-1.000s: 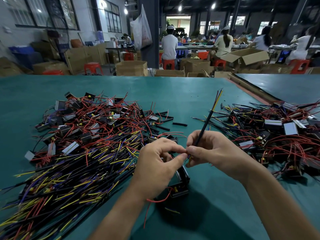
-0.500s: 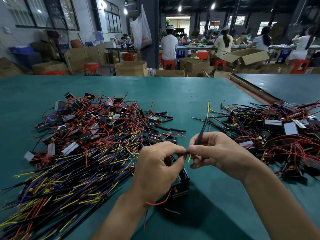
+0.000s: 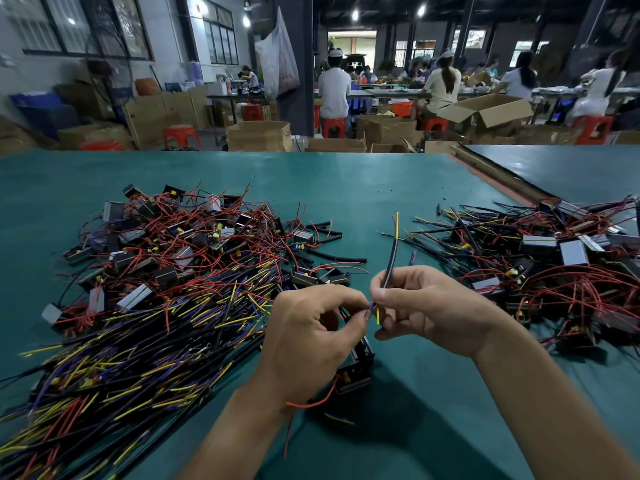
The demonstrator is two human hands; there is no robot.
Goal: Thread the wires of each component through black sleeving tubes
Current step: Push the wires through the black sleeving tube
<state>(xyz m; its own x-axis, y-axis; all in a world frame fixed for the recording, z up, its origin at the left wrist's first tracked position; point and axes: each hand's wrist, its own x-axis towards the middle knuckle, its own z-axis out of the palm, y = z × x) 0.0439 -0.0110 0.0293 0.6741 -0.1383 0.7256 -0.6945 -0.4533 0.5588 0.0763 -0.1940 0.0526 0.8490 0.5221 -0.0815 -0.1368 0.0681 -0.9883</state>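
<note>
My right hand [image 3: 426, 310] pinches a black sleeving tube [image 3: 390, 261] that points up and away, with yellow and red wire tips [image 3: 397, 223] sticking out of its far end. My left hand [image 3: 304, 337] pinches the blue and yellow wires [image 3: 373, 308] at the tube's near end. Those wires lead down to a small black component [image 3: 356, 372] lying on the green table [image 3: 363, 188] under my left hand. A loose red wire [image 3: 311, 405] curls out from the component.
A big heap of components with red, yellow and blue wires [image 3: 166, 292] fills the left of the table. Another heap [image 3: 540, 268] lies on the right. Loose black tubes [image 3: 337, 259] lie between them. People sit at benches among cardboard boxes [image 3: 485, 112] behind.
The tube has slid down the wires toward the component. Its far end has dropped lower, and less wire sticks out beyond it than before. Both hands stayed together.
</note>
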